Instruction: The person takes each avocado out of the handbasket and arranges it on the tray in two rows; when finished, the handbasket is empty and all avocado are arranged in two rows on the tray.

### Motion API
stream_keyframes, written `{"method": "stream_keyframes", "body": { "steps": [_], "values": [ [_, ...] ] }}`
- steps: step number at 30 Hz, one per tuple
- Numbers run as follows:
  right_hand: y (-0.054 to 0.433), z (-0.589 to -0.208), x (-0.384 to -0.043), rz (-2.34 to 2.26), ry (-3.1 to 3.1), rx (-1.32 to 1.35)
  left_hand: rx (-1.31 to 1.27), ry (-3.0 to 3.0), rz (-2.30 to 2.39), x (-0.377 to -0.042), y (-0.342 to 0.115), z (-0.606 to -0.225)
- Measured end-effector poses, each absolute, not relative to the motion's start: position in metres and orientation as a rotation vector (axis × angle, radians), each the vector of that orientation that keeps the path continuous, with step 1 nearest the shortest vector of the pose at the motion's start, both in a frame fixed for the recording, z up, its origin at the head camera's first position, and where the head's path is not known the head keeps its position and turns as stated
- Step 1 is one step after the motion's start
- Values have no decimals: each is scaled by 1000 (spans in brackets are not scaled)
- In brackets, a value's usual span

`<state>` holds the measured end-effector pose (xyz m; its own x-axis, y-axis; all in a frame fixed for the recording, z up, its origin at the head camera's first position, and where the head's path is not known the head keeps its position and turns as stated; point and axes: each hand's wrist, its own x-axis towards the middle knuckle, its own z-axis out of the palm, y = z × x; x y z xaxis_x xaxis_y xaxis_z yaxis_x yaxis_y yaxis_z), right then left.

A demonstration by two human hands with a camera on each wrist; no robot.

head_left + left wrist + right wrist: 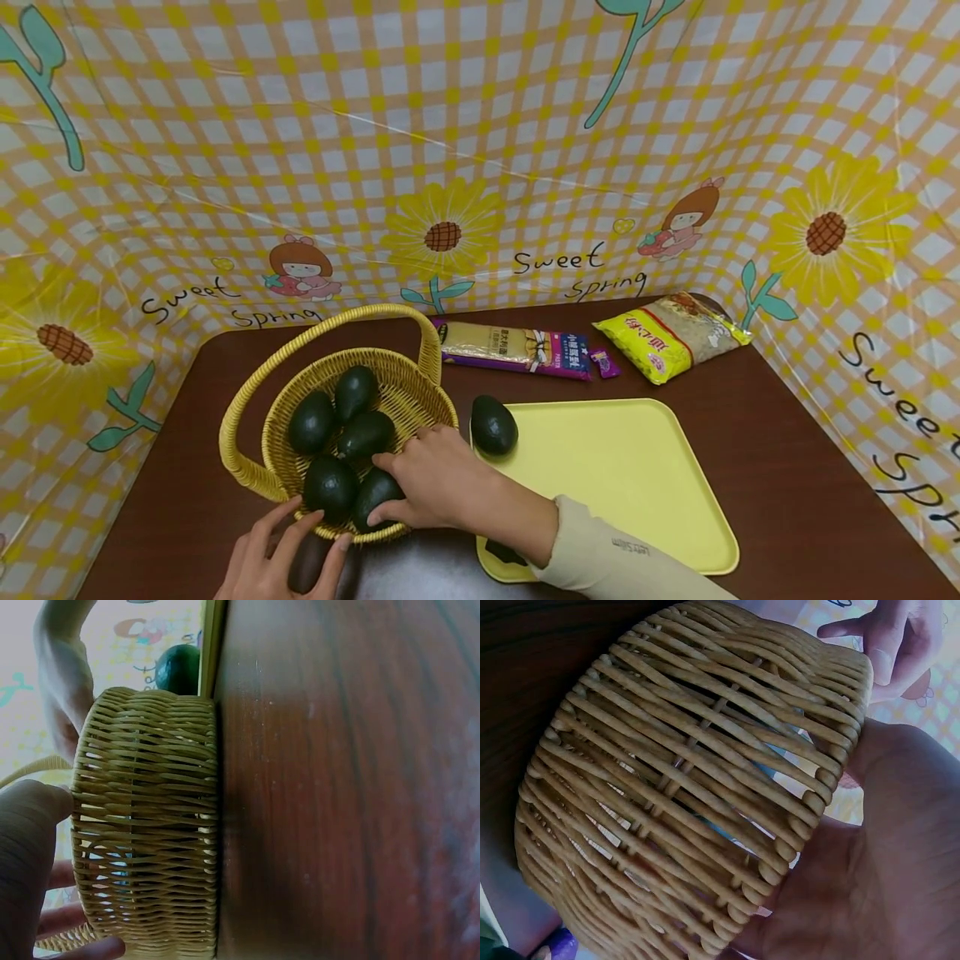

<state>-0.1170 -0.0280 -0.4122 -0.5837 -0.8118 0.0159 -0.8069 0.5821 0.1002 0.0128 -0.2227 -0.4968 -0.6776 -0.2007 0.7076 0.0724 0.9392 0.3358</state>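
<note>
A yellow wicker basket (431,400) with a hoop handle stands at the left, holding several dark green avocados (311,423). My right hand (442,483) reaches over its right rim. Thumb and forefinger lie on either side of the front-right avocado (377,496), gripping it; the other fingers are hidden inside. At the front-left rim, my left hand (281,558) holds the basket, its thumb and fingertips at the edge. The left wrist view shows that thumb against the woven side (150,825). In the right wrist view the basket wall (682,780) hides the gripped avocado.
Right of the basket lies a yellow tray (615,475); one avocado (493,425) sits at its back-left corner. Beneath my right forearm a dark object (504,552) is partly hidden. Behind are a pasta packet (510,348), a small purple wrapper (603,363) and a yellow bag (667,337).
</note>
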Motion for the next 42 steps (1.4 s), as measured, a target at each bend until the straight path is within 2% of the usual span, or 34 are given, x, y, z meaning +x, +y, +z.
{"method": "stream_keyframes", "body": {
  "steps": [16, 27, 42],
  "values": [
    [-46, -407, -120, -120, -2814, 1382, 81, -2279, -438, 13, -222, -495],
    [-55, -406, -124, -108, -2977, 1503, 77, -2278, -442, 13, -223, -497],
    [-49, -407, -118, -196, -2864, 1335, 57, -2266, -431, 12, -225, -498]
  ]
}}
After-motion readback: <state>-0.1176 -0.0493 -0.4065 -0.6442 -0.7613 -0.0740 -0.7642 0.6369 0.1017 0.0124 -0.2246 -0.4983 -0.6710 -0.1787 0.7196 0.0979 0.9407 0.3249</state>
